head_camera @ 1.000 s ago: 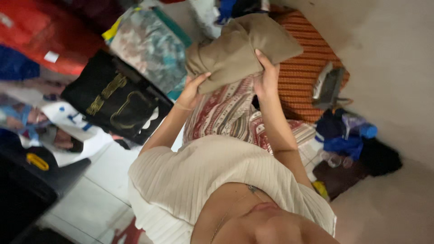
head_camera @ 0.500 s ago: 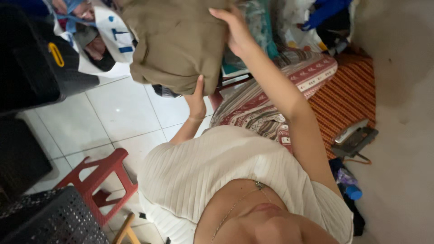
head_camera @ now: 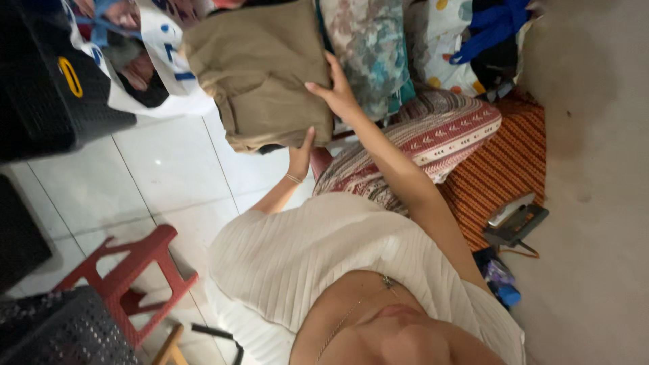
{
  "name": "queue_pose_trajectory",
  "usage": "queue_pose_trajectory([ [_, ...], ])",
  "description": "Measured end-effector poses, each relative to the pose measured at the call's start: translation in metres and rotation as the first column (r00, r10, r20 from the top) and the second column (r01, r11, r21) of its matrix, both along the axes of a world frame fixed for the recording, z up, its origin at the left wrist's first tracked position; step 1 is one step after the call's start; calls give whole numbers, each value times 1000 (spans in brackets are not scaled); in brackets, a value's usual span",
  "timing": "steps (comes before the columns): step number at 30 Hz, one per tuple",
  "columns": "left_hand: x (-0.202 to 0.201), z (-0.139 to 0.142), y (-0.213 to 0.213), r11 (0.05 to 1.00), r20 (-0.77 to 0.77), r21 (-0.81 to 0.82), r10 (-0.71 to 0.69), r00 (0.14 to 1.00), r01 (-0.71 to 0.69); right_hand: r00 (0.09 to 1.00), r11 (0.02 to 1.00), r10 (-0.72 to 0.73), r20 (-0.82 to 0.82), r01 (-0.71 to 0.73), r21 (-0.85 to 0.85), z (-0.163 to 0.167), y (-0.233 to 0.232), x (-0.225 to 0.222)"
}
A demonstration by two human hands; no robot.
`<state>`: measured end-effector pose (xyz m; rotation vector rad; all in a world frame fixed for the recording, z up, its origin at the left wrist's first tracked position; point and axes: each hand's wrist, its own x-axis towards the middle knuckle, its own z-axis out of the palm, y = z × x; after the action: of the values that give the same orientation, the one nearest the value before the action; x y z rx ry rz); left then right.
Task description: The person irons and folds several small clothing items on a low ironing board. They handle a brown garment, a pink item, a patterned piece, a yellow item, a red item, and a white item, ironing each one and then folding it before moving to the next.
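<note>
white tiled floor; both hands raised, holding folded khaki cloth.

The folded khaki cloth hides most of the left hand; its top is cropped.
</note>
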<state>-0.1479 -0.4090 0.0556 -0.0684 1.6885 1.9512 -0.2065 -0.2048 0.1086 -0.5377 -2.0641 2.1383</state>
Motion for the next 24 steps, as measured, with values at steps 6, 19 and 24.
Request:
queue_pose_trajectory([
  [6, -20, 43, -35, 353, -101, -395, -934, 342, 848, 984, 988, 138, 114, -146, 59, -12, -16, 17],
  [19, -189, 68, -17, 617, -702, -712, -632, 328, -334, 971, 872, 234, -49, -187, 453, -11, -25, 3],
  [24, -202, 30, -23, 611, -705, -708, -639, 307, -355, 984, 865, 167, 54, -173, 472, -17, -50, 19],
])
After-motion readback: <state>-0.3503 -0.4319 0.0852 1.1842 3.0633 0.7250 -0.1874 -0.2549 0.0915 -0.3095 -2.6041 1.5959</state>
